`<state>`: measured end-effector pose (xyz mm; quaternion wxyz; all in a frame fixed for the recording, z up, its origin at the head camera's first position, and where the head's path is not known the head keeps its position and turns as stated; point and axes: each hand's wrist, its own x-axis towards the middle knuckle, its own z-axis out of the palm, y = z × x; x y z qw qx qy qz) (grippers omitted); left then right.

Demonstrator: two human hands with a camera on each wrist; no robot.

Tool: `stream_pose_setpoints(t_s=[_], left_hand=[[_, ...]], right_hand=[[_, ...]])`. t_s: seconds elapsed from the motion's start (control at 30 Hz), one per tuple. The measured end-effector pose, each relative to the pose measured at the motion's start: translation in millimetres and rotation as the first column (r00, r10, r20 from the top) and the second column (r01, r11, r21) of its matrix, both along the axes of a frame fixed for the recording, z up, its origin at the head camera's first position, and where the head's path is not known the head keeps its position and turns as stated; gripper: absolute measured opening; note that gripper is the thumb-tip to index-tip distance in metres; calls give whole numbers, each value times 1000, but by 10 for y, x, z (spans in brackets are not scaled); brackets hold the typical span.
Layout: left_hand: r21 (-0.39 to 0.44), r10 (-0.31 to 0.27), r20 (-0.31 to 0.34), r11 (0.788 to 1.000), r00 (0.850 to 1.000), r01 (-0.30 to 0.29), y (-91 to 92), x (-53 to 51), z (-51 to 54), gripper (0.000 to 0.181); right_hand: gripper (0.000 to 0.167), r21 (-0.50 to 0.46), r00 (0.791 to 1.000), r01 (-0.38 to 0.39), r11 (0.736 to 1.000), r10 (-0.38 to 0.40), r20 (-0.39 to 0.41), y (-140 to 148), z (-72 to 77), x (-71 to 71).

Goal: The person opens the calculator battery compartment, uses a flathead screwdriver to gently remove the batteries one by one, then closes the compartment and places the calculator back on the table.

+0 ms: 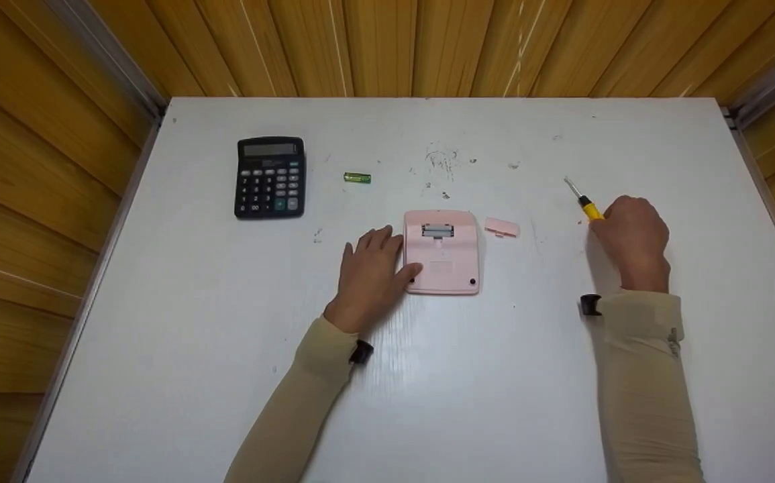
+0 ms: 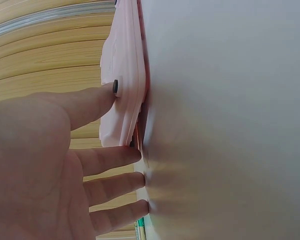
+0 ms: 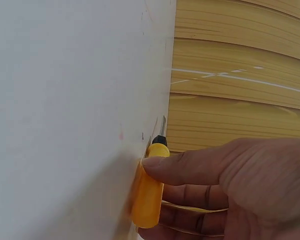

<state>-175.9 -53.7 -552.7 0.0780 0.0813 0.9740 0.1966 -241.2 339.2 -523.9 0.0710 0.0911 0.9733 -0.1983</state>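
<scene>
Gripping the yellow screwdriver in our right hand; our left hand, fingers loosely spread, has its thumb on the pink gadget mid-table, cover just beside it.

Soft shadows beside left fingers; sheen on white tabletop; plank walls dimmer.

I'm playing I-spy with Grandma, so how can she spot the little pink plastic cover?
On the large white table, find the flat pink plastic device that the left hand touches. Just right of its upper half lies the little pink plastic cover. It's the much smaller pink piece.
</scene>
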Motion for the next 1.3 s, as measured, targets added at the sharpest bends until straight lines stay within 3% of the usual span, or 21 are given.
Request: stream_pose_setpoints(t_s=[0.33, 0.6, 0.83, 1.3], left_hand=[[7, 5, -7, 1000, 1000, -5, 1, 6, 4, 64], [17, 12, 5, 1000, 1000, -13, 5, 4, 1, 64], [27, 13, 11, 1000, 1000, -13, 1, 12, 12, 65], [18, -5, -21, 1000, 1000, 5, -9, 9, 2, 65]], right_hand=[[37, -86, 993, 57, 995, -65, -94, -88, 17, -24], [36, -114, 986, 53, 992, -70, -150, -195, 76, -43], [38, -173, 968, 100, 980, -136, -210, -266, 178, -47], [39, -176, 949, 141, 974, -183, -255, -279, 277, -18]])
